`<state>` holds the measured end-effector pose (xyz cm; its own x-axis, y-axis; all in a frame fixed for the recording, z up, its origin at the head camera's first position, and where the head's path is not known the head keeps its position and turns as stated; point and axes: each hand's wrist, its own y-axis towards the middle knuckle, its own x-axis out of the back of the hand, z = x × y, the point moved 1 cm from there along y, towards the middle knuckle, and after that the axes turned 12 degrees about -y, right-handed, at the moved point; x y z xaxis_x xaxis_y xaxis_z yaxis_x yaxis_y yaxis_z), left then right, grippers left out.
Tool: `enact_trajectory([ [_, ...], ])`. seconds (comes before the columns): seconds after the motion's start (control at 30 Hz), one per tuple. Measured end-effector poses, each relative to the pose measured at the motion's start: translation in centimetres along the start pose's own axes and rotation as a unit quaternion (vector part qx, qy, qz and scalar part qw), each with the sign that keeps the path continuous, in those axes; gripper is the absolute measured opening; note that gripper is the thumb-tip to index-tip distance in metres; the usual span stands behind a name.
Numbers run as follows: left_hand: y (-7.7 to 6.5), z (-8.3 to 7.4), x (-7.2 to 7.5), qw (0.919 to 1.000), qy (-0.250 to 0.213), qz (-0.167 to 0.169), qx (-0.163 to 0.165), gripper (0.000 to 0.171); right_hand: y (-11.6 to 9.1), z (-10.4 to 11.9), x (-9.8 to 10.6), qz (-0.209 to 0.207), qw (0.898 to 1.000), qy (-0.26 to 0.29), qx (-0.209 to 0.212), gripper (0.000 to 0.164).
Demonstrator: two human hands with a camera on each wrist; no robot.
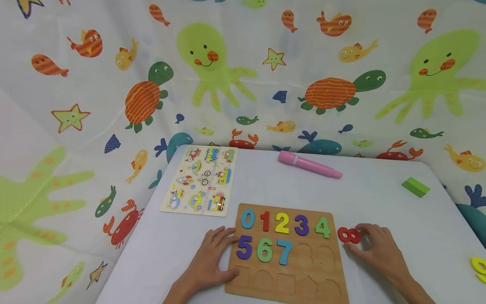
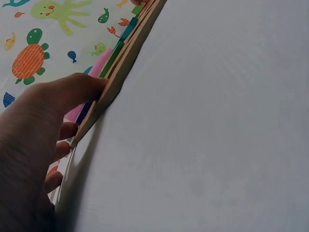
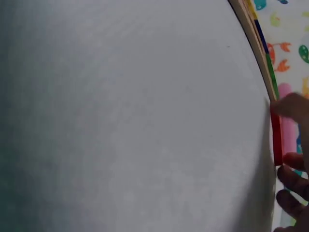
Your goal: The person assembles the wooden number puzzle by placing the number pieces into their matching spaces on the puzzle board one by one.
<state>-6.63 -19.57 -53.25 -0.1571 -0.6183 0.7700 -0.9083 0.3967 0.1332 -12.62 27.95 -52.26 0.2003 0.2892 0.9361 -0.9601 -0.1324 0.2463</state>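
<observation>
Red number 8 (image 1: 348, 235) lies on the counter (image 1: 379, 202), pinched at the fingertips of the right hand (image 1: 379, 250), just right of the number board (image 1: 286, 270). The left hand (image 1: 210, 259) (fingers relaxed) rests flat against the board's opposite edge.

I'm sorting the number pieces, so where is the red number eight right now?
In the head view, the red wooden number eight lies on the table just right of the wooden puzzle board, pinched by the right hand.

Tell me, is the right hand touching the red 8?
Touching. In the head view the right hand has fingertips against the red 8, which lies on the table beside the wooden board.
</observation>
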Motion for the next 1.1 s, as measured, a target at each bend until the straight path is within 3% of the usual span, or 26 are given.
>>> enact_trajectory([
  [0.13, 0.0, -0.1, 0.0, 1.0000, 0.000, 0.000, 0.001, 0.074, 0.3, -0.5, 0.0, 0.002, 0.999, -0.011, 0.034, 0.045],
  [0.27, 0.0, -0.2, 0.1, 1.0000, -0.004, 0.002, 0.001, 0.073, 0.5, -1.5, 0.3, -0.023, 0.998, 0.012, 0.054, 0.059],
  [0.37, 0.1, -0.2, 0.1, 1.0000, -0.003, 0.000, -0.005, 0.074, 0.3, -1.8, 0.5, -0.001, 0.999, 0.021, 0.039, 0.062],
  [0.47, 0.1, -0.2, 0.1, 1.0000, -0.005, 0.000, -0.007, 0.074, 0.2, -1.6, 0.6, 0.045, 0.999, 0.002, 0.017, 0.062],
  [0.57, 0.1, -0.2, 0.1, 1.0000, -0.008, 0.000, -0.004, 0.074, 0.2, -1.5, 0.5, 0.062, 0.998, -0.017, -0.005, 0.070],
  [0.83, 0.2, -0.2, 0.1, 0.9999, -0.008, 0.004, 0.006, 0.074, 0.2, -1.8, 0.3, 0.025, 0.999, 0.016, 0.011, 0.067],
  [1.1, 0.1, 0.0, 0.0, 1.0000, -0.008, -0.001, 0.005, 0.074, -0.1, -2.5, 0.1, 0.014, 0.998, 0.052, 0.016, 0.060],
])
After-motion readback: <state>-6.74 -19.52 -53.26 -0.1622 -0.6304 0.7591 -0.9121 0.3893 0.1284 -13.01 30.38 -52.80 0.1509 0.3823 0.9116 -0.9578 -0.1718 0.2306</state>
